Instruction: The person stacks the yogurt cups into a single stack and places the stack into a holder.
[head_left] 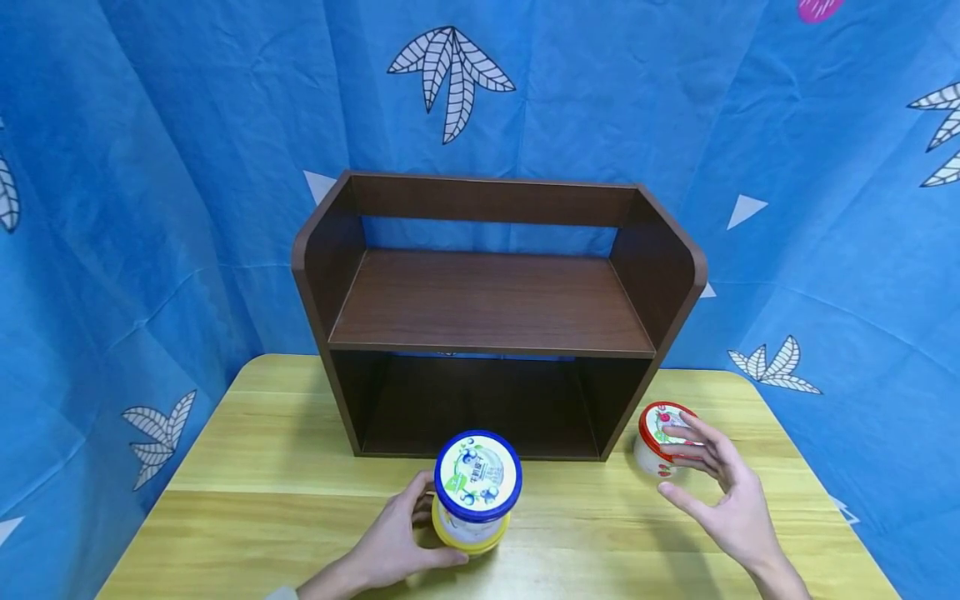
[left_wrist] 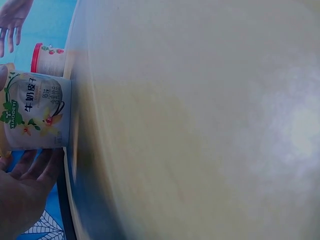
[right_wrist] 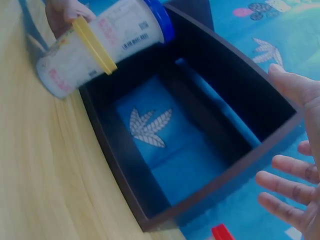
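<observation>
Blue cloth (head_left: 225,125) hangs behind the table (head_left: 247,492). Toward its far right corner, the upright red tub (head_left: 651,450) stands just ahead-left of your right hand (head_left: 737,504), the nearer one, loose and empty; your left hand (head_left: 396,537) grips the yellow tub (head_left: 472,548), blue tub (head_left: 480,477) atop.

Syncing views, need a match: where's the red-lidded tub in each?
Head: red-lidded tub on the table, right of the shelf, by the right hand.
Left wrist: upper left, just above the yellow-lidded tub.
Right wrist: bottom edge, right of center, only a bit of red lid showing.
Shared landmark: the yellow-lidded tub, in all three.
</observation>
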